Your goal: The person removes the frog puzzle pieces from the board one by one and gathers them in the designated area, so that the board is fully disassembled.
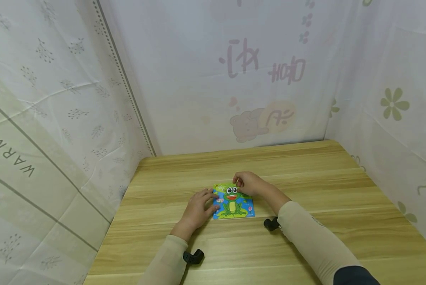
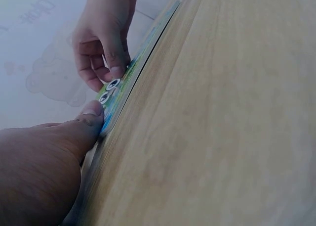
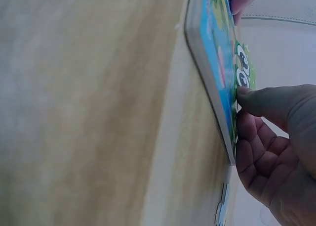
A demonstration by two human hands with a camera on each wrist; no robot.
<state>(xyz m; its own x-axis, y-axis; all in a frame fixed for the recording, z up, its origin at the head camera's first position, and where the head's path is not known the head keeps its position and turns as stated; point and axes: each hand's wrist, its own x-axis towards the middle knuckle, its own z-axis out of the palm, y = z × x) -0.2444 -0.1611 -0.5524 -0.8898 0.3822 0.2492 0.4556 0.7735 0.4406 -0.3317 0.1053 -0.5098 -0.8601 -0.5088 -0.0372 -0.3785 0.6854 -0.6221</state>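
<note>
A square frog puzzle board [image 1: 233, 208], blue and green, lies flat on the wooden table. My right hand [image 1: 250, 184] is over its upper right part. Thumb and fingers of that hand pinch a puzzle piece with the frog's eyes [image 3: 243, 67], which stands tilted up from the board in the right wrist view. My left hand [image 1: 197, 209] rests along the board's left side, fingers and thumb touching its edge, without curling round it. In the left wrist view the left thumb [image 2: 91, 119] is close to the eyes piece.
Small flat light-coloured pieces [image 3: 223, 206] lie on the table beyond the board in the right wrist view. The wooden table [image 1: 156, 237] runs back to a printed curtain [image 1: 198, 79], with more curtain on both sides. A black wrist camera [image 1: 194, 257] sits on each forearm.
</note>
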